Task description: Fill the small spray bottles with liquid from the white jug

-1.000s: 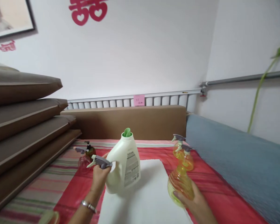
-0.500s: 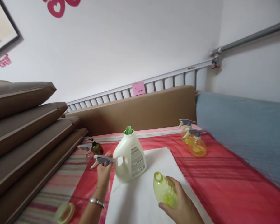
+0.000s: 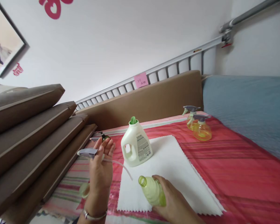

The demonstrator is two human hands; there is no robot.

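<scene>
Bottle [image 3: 152,192] lies over white cloth [image 3: 177,168] on seemingly striped red bedspread [image 3: 235,174].

Counts, head view. Two hands are showing: left hand [image 3: 100,169], right hand [image 3: 175,202]. One uncapped green spray bottle [image 3: 152,192] is lying in the right hand. One detached trigger sprayer [image 3: 90,152] with tube is sitting in the left. One white detergent jug [image 3: 135,147] is standing. Two capped yellow spray bottles [image 3: 199,128] are standing together. One white cloth [image 3: 175,168] is lying flat. Four brown cushions [image 3: 32,124] are sitting stacked. One pink sticky note [image 3: 140,80] is hanging.
</scene>
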